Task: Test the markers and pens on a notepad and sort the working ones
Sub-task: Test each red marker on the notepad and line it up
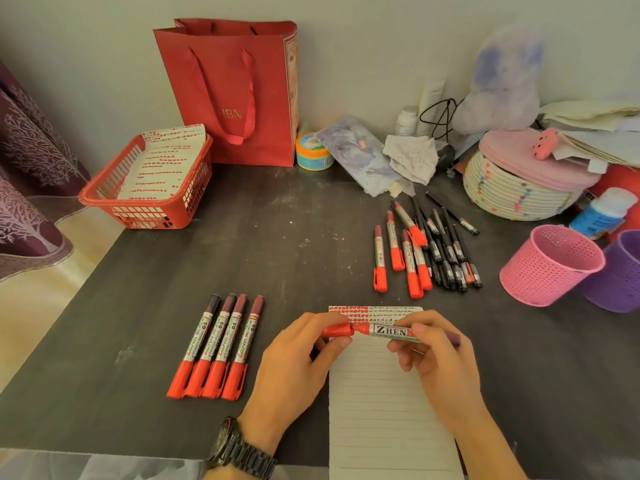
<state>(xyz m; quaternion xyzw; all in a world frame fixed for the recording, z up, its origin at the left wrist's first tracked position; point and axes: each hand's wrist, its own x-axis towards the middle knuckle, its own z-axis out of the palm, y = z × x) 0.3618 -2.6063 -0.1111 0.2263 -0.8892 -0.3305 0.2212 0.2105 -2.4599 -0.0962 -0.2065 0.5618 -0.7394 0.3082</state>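
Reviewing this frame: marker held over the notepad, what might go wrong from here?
1. The left hand pinches the red cap while the right hand grips the red-and-silver ZHEN marker above the white lined notepad; a sudden release might smear ink on fingers or paper.
2. The row of four red-capped markers lies beside the left wrist; a nudge could scatter it.
3. The jumbled pile of markers and black pens overlaps; pulling one could roll others.
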